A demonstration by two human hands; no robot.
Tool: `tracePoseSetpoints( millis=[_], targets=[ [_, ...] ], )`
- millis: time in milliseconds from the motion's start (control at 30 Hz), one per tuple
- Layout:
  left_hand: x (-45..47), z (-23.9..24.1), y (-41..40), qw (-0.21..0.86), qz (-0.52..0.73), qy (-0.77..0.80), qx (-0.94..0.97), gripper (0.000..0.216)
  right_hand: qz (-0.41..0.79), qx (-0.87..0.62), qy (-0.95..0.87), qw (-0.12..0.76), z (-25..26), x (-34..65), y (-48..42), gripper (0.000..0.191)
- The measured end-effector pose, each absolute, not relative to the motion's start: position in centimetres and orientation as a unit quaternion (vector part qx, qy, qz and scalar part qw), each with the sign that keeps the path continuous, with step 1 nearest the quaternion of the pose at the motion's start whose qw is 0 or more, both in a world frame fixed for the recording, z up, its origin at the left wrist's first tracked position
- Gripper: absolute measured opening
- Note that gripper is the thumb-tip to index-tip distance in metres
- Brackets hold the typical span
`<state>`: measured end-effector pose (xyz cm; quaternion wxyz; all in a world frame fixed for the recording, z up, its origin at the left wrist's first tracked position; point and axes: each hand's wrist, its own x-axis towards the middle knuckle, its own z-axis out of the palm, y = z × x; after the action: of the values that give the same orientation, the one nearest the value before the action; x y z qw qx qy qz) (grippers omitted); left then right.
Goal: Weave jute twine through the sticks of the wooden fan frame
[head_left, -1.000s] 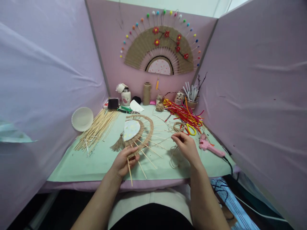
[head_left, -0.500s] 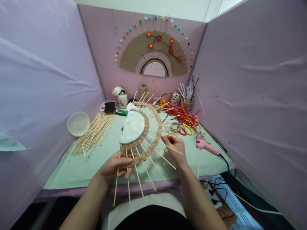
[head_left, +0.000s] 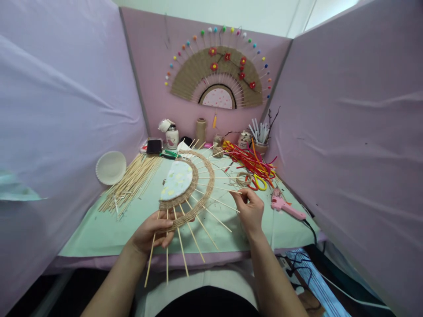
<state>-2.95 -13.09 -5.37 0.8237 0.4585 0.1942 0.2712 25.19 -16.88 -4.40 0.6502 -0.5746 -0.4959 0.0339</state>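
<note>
A half-round fan frame (head_left: pixel 178 180) hangs tilted over the table, with a pale floral centre, a woven brown twine edge and thin bamboo sticks fanning outward. A second woven twine band (head_left: pixel 210 185) crosses the sticks farther out. My left hand (head_left: pixel 153 229) is closed around the frame's lower end, its thumb on top of the band and its fingers beneath. At the right, my right hand (head_left: pixel 249 209) pinches what looks like thin twine beside the stick tips; the fingers partly hide it. A loose twine coil (head_left: pixel 243 178) lies just beyond that hand.
Bamboo sticks (head_left: pixel 132 180) lie at left beside a white bowl (head_left: pixel 111 168). Yellow-handled scissors (head_left: pixel 260 182), red and orange pipe cleaners (head_left: pixel 247 158) and a pink glue gun (head_left: pixel 287 207) lie at right. A finished fan (head_left: pixel 218 75) hangs on the back wall.
My right hand has drawn away from the woven band, out toward the stick tips. The fan frame and my left hand have shifted slightly left; the whole view has also moved a little.
</note>
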Motion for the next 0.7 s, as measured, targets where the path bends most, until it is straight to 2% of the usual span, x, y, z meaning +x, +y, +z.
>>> tracePoseSetpoints(
  millis=[233,433,567,700],
  targets=[
    [-2.8,-4.5,-13.5,0.793,0.314,0.247,0.459,0.056,0.001,-0.572,-0.527,0.629,-3.8,26.1,-17.1,0.021],
    [-2.9,-5.0,-13.4,0.796,0.305,0.252,0.458,0.049,-0.006,-0.549,-0.546,0.633,-3.3,26.5,-17.3,0.015],
    [-3.2,-5.1,-13.7,0.814,0.272,0.226,0.461,0.036,0.051,-0.551,-0.525,0.647,-3.3,26.4,-17.2,0.015],
    [-3.4,-5.0,-14.4,0.838,0.241,0.182,0.455,0.032,0.135,-0.554,-0.483,0.665,-3.2,25.8,-17.2,0.016]
  ],
)
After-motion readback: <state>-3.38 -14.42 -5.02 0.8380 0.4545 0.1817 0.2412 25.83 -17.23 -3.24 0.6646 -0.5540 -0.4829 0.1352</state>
